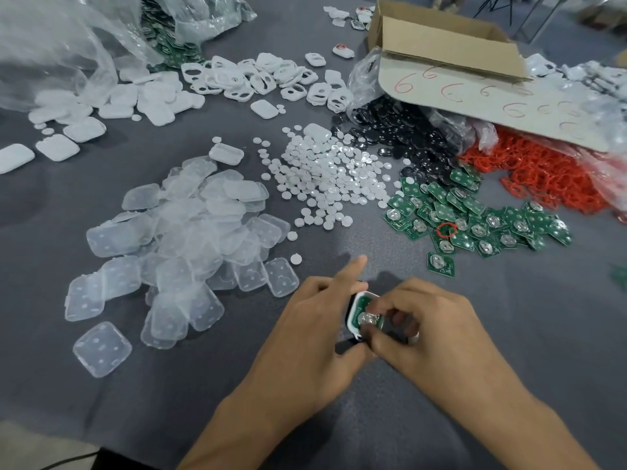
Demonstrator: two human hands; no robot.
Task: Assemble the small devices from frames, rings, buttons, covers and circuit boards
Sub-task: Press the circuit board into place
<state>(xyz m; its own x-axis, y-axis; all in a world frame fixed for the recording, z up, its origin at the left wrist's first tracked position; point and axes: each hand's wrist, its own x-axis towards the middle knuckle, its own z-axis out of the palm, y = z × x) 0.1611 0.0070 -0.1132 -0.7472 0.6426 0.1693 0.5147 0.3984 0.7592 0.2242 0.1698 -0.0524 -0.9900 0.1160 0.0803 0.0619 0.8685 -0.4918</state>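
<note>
White rounded plastic frame with a green circuit board seated inside is held over the grey matte tabletop, nearer the viewer than the heap of small glossy white discs. Its left edge is gripped by the left hand, index finger straightened. The board is pinched by the curled fingers of the right hand, which hide the frame's right side. Left of the heap, translucent square covers are piled. Right of it lie loose green boards, and beyond it black discs and red rings.
</note>
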